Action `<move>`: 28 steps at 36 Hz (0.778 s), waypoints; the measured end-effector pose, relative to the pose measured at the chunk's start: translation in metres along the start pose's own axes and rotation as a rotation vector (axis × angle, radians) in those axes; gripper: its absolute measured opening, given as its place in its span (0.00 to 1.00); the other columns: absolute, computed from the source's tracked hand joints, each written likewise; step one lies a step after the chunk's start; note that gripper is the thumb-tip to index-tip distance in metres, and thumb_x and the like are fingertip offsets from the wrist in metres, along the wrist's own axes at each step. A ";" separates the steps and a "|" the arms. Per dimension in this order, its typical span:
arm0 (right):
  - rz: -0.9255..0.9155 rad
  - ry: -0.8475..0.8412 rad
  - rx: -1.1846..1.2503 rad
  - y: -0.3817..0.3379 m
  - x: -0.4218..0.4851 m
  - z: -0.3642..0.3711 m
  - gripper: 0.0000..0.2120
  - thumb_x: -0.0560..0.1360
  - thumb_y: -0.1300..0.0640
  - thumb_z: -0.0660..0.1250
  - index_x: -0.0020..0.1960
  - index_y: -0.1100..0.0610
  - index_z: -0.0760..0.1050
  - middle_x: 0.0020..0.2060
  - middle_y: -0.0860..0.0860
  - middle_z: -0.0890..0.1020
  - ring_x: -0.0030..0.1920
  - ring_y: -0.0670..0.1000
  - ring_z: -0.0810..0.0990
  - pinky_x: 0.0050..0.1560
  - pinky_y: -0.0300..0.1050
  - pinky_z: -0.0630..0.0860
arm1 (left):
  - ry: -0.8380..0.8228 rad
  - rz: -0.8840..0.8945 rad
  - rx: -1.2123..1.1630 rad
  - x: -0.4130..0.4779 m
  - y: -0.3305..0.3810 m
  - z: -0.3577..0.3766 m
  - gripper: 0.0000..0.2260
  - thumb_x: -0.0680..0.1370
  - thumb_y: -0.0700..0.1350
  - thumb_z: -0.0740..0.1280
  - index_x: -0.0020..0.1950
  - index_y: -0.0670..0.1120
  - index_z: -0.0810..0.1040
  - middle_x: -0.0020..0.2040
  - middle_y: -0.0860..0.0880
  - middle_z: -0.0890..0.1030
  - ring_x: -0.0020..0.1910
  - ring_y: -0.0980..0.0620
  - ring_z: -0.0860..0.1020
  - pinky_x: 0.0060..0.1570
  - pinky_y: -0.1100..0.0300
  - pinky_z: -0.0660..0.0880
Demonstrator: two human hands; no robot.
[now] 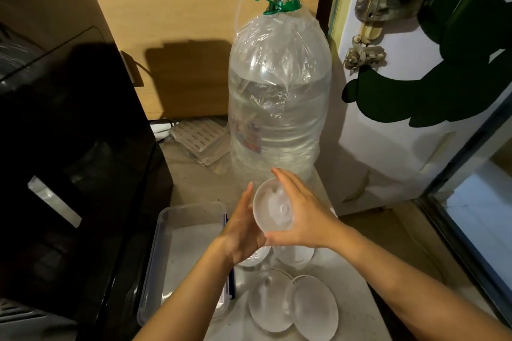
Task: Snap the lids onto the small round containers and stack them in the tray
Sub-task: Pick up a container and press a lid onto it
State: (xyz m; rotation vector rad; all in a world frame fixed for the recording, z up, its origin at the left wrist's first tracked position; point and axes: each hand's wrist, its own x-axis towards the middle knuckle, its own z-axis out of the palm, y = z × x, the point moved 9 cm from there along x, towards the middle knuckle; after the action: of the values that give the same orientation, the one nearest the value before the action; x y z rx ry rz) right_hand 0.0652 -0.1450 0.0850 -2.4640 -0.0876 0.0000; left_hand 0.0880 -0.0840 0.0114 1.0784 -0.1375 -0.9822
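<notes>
water bottle (279,97), green cap, upright at back | black appliance (69,147) left | perforated sheets (198,137) behind

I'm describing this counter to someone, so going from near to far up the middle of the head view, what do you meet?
Two clear round plastic lids → both hands pressing a small round clear container → big clear water bottle with green cap → tan wall.

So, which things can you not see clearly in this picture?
- Container, head view: whether its lid is snapped on; both hands cover the rim.
- Tray: near end hidden by the left arm.
- Lids on the table: blurred, count unsure.
- Pieces under the hands: mostly hidden.
</notes>
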 end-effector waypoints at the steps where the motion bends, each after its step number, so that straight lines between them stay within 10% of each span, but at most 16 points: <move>1: -0.022 -0.007 0.010 -0.005 0.002 0.001 0.54 0.61 0.47 0.76 0.76 0.53 0.45 0.75 0.47 0.54 0.74 0.46 0.55 0.70 0.39 0.58 | -0.030 -0.002 -0.058 -0.001 0.002 0.003 0.28 0.66 0.65 0.55 0.56 0.49 0.77 0.49 0.49 0.85 0.49 0.52 0.83 0.48 0.54 0.78; 9: -0.098 -0.062 0.049 -0.021 0.008 0.013 0.54 0.60 0.45 0.73 0.76 0.53 0.44 0.75 0.46 0.52 0.69 0.38 0.51 0.68 0.34 0.54 | -0.176 0.053 -0.333 -0.009 0.012 0.016 0.31 0.50 0.58 0.80 0.47 0.44 0.84 0.45 0.44 0.86 0.45 0.49 0.84 0.40 0.56 0.81; 19: -0.045 -0.127 0.075 0.001 0.019 0.012 0.54 0.66 0.48 0.75 0.75 0.51 0.38 0.71 0.38 0.45 0.69 0.36 0.41 0.72 0.37 0.46 | -0.136 0.094 -0.307 -0.011 0.017 0.002 0.36 0.45 0.60 0.80 0.49 0.45 0.82 0.43 0.42 0.85 0.43 0.46 0.84 0.35 0.52 0.81; 28: 0.254 -0.120 -0.120 0.082 0.006 0.032 0.55 0.67 0.41 0.71 0.75 0.55 0.35 0.77 0.51 0.40 0.77 0.50 0.42 0.75 0.46 0.49 | -0.024 0.079 -0.232 -0.012 0.008 -0.031 0.44 0.41 0.65 0.77 0.52 0.44 0.79 0.46 0.42 0.86 0.45 0.39 0.84 0.42 0.48 0.81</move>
State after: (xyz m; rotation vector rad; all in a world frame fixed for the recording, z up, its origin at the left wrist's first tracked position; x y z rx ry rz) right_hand 0.0756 -0.1886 0.0091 -2.5764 0.1786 0.2595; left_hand 0.1025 -0.0532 0.0058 0.8430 -0.0829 -0.9165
